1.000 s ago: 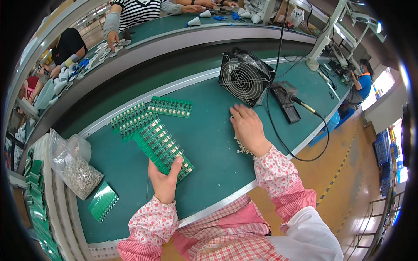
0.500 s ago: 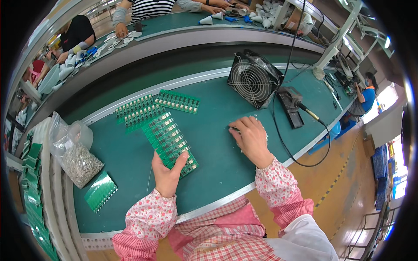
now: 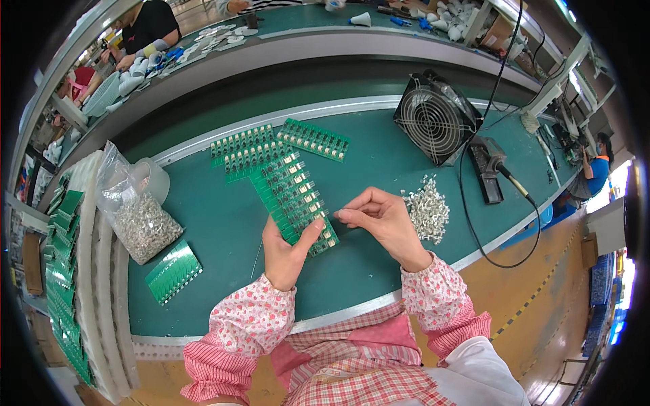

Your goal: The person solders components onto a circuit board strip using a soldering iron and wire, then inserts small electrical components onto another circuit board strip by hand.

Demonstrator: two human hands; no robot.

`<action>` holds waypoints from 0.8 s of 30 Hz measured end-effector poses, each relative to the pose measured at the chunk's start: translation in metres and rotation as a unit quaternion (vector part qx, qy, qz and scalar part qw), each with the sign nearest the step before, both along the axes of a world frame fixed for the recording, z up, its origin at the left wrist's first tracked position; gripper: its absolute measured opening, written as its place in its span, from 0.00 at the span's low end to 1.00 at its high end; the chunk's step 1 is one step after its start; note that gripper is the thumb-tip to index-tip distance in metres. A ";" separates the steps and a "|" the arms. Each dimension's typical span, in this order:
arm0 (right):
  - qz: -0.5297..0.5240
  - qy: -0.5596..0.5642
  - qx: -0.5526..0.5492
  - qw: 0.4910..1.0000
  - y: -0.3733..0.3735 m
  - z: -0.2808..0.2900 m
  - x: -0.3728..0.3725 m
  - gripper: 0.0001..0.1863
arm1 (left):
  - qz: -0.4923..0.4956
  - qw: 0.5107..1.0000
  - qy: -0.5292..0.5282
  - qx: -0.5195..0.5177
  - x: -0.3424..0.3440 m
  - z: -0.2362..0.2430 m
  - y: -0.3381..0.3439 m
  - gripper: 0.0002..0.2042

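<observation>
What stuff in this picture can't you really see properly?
- Head view: whatever the right hand pinches is hidden by its own fingers.
- The near end of the green circuit board is covered by the left hand.
- The small white parts are too tiny to tell their shape.
- The stack of green boards bends away into the dark left rim.
- The workers at the far bench are cut off by the top edge.

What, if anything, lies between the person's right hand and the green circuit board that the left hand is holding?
Nothing visible does. The right hand hovers, fingers pinched, just right of the green circuit board, which the left hand grips at its near end. Only bare green table shows in the narrow gap between them.
</observation>
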State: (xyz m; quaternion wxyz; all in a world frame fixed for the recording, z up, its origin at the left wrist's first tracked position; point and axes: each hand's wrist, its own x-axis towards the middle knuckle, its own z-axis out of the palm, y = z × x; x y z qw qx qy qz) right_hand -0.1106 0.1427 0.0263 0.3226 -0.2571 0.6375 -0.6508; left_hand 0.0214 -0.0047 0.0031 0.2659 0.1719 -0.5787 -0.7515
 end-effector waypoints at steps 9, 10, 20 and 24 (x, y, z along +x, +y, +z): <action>0.037 -0.172 -0.045 0.983 -0.012 -0.009 0.016 0.10 | 0.035 0.999 0.001 -0.003 -0.004 0.003 0.005 0.15; 0.041 -0.169 -0.044 0.984 -0.013 -0.010 0.016 0.10 | 0.037 0.999 0.002 -0.010 -0.004 0.003 0.005 0.16; 0.030 -0.097 -0.061 0.993 -0.014 -0.022 0.026 0.10 | 0.044 0.996 0.001 -0.077 -0.002 0.002 0.008 0.17; -0.005 -0.086 -0.110 0.990 -0.018 -0.028 0.033 0.10 | 0.014 0.996 -0.011 -0.093 0.000 0.005 0.009 0.22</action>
